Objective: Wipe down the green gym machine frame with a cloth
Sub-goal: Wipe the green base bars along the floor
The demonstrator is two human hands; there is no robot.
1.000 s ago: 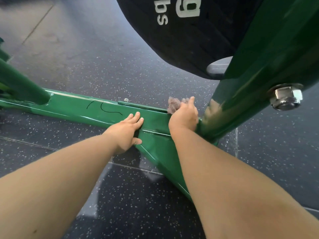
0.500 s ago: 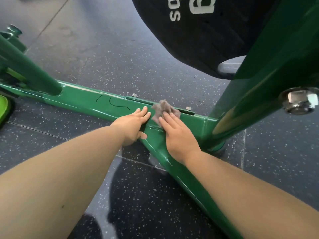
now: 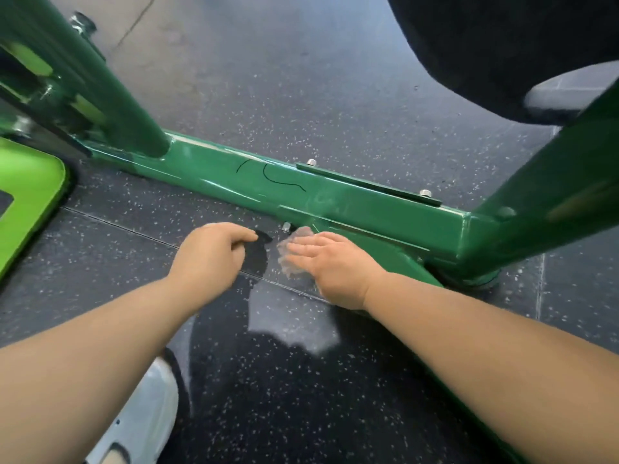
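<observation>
Bare forearms; white shoe with dark trim

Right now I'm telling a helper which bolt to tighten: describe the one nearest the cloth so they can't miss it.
Find the green floor beam running across the view. On its near face, just left of the cloth under the right hand, a small silver bolt sticks out. The other two bolts sit on the beam's top plate.
</observation>
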